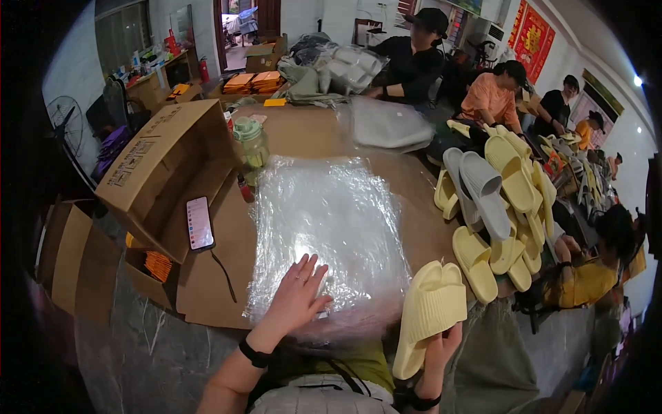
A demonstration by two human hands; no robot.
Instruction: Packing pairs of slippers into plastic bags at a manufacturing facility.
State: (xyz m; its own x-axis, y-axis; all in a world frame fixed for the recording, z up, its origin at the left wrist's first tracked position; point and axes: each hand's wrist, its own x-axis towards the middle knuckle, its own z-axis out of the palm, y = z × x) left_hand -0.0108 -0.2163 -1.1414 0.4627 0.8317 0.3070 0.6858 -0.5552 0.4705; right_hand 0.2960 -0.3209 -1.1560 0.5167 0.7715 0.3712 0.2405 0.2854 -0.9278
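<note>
A stack of clear plastic bags (pixel 327 221) lies on the cardboard-covered table in front of me. My left hand (pixel 299 293) rests on its near part, fingers stretched out, holding nothing I can see. To the right, beyond the table's near edge, my right hand (pixel 441 343) grips a pale yellow pair of slippers (pixel 434 303), held upright with the soles together. Part of that hand's fingers is hidden behind them. A heap of yellow slippers (pixel 507 172) with grey slippers (pixel 485 190) among them stands at the right.
At the left are an open cardboard box (pixel 162 152), a phone (pixel 200 223) with a strap, a green bottle (pixel 251 141) and a small red bottle (pixel 244 188). Orange packets (pixel 252 83) and wrapped grey bundles (pixel 348 65) lie at the back. Several people work at the far side and right.
</note>
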